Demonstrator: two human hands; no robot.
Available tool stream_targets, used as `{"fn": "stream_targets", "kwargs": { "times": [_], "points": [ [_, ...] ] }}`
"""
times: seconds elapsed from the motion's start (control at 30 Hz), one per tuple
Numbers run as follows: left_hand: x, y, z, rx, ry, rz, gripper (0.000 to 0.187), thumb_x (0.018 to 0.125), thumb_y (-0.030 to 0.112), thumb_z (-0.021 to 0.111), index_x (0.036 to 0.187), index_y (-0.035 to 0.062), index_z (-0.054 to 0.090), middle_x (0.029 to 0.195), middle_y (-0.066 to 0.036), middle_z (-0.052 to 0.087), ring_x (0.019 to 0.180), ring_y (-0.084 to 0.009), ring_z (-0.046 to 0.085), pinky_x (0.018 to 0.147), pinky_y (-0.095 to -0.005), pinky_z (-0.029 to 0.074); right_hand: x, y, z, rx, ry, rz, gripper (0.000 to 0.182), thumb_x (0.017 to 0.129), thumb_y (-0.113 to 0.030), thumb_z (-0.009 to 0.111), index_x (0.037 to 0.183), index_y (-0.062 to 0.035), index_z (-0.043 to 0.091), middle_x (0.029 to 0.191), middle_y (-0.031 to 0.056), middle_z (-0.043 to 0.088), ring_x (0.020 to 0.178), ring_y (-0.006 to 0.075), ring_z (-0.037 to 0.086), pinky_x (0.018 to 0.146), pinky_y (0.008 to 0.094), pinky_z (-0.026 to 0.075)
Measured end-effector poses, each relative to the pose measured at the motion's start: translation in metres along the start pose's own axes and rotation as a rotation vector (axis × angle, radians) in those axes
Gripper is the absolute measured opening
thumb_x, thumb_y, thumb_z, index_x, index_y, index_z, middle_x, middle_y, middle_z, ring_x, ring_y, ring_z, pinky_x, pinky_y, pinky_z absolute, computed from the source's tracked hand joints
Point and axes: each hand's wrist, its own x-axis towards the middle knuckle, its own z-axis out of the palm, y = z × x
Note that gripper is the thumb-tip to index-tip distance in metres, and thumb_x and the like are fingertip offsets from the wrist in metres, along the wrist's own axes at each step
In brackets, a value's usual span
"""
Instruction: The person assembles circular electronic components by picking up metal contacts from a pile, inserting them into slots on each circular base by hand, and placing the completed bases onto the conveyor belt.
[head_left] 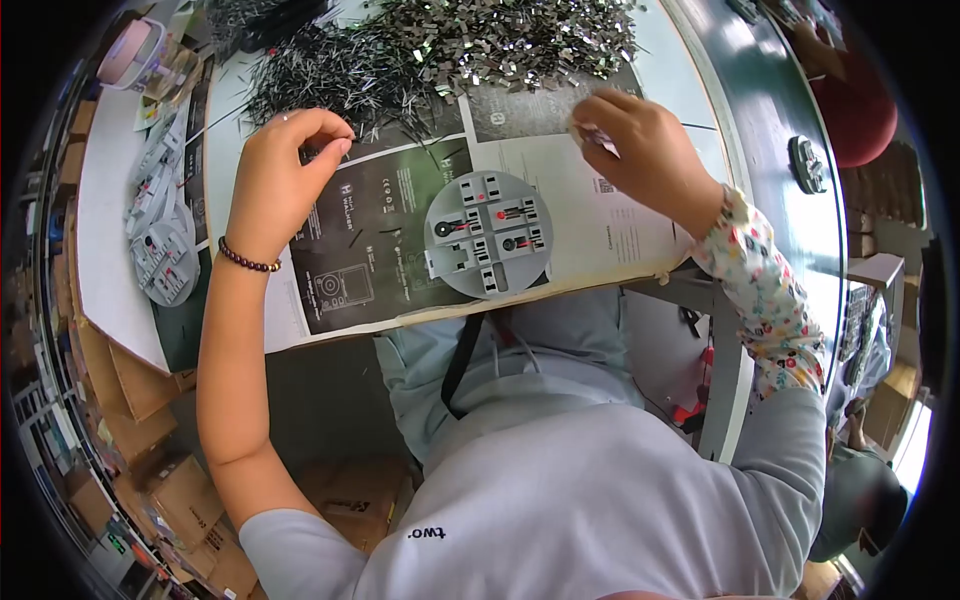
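A round grey disc (487,283) lies on the printed cardboard near the table's front edge, carrying white and black blocks with small red and black parts. My left hand (285,165) is raised to the left of the disc, thumb and forefinger brought together near a heap of thin black strips (345,85). Whatever sits between those fingertips is too small to tell. My right hand (640,145) hovers to the upper right of the disc, fingers curled in a pinch and slightly blurred. Beyond it is a heap of small shiny metal pieces (520,45).
Similar grey discs and parts (162,255) overlap along the left side. A pink-lidged container (130,52) stands at the upper left. On the green surface to the right lies a black object (807,165). Other people (850,490) are at the right edge. Cardboard boxes (185,500) sit below left.
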Motion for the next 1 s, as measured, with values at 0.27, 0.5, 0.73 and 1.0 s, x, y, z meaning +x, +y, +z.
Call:
{"fn": "stream_targets", "kwargs": {
  "times": [0.27, 0.5, 0.73, 1.0],
  "points": [
    [0.002, 0.012, 0.004, 0.097, 0.090, -0.036, 0.009, 0.089, 0.002, 0.069, 0.098, -0.0005, 0.069, 0.085, -0.005, 0.069, 0.081, -0.0136, 0.065, 0.079, -0.0283, 0.051, -0.029, -0.023, -0.010, -0.054, -0.022, -0.072, 0.020, 0.081, 0.000, 0.065, 0.100, -0.0039, 0.063, 0.088, 0.0105, 0.063, 0.076, 0.0320, 0.064, 0.068, 0.0408, 0.054],
    [-0.003, 0.011, 0.004, -0.010, 0.116, -0.047, 0.007, 0.088, 0.003, 0.069, 0.095, 0.0011, 0.068, 0.083, -0.004, 0.070, 0.079, -0.0132, 0.066, 0.078, -0.0280, 0.051, -0.047, -0.028, -0.014, -0.111, -0.087, -0.088, 0.022, 0.079, 0.001, 0.065, 0.100, -0.0012, 0.063, 0.090, 0.0111, 0.060, 0.082, 0.0308, 0.063, 0.071, 0.0398, 0.054],
    [-0.009, 0.010, 0.007, -0.095, 0.129, -0.150, 0.008, 0.088, 0.004, 0.070, 0.095, 0.0020, 0.069, 0.091, -0.005, 0.071, 0.084, -0.0138, 0.067, 0.080, -0.0271, 0.052, -0.053, -0.032, -0.019, -0.227, -0.202, -0.150, 0.024, 0.079, 0.000, 0.063, 0.102, 0.0028, 0.064, 0.092, 0.0104, 0.060, 0.090, 0.0282, 0.062, 0.075, 0.0385, 0.055],
    [-0.016, 0.008, 0.003, 0.158, 0.197, -0.007, 0.006, 0.084, 0.008, 0.072, 0.089, 0.0066, 0.074, 0.101, -0.006, 0.073, 0.100, -0.0233, 0.064, 0.093, -0.0352, 0.049, -0.050, -0.020, -0.017, -0.153, -0.114, -0.102, 0.017, 0.080, 0.000, 0.066, 0.097, -0.0002, 0.062, 0.091, 0.0097, 0.058, 0.084, 0.0295, 0.062, 0.075, 0.0396, 0.054]
  ]
}}
